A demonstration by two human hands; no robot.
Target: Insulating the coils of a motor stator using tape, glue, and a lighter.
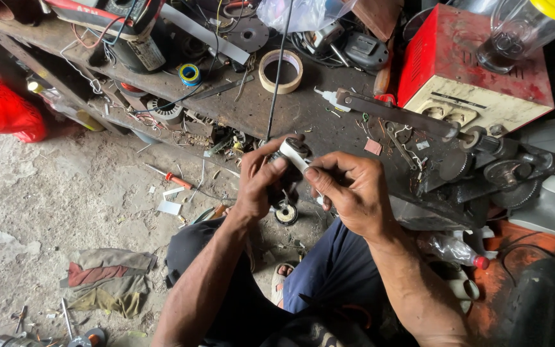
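Note:
My left hand (pixel 259 185) grips a small black part, thumb pressed against a white cylindrical piece (pixel 295 151) with a dark round end. My right hand (pixel 349 191) pinches the same white piece from the right, with a thin white stub showing below its fingers. Both hands meet in front of the dark workbench (pixel 303 109). A black cable (pixel 279 71) runs from the top of the view down to the held part. My knees, in dark trousers, are below the hands.
On the bench lie a roll of beige tape (pixel 281 71), a blue-yellow tape roll (pixel 189 74), a red-and-cream metal box (pixel 464 71) and geared winding hardware (pixel 483 167). A red-handled screwdriver (pixel 173 178), rags (pixel 107 276) and a small round spool (pixel 286 213) lie on the dirt floor.

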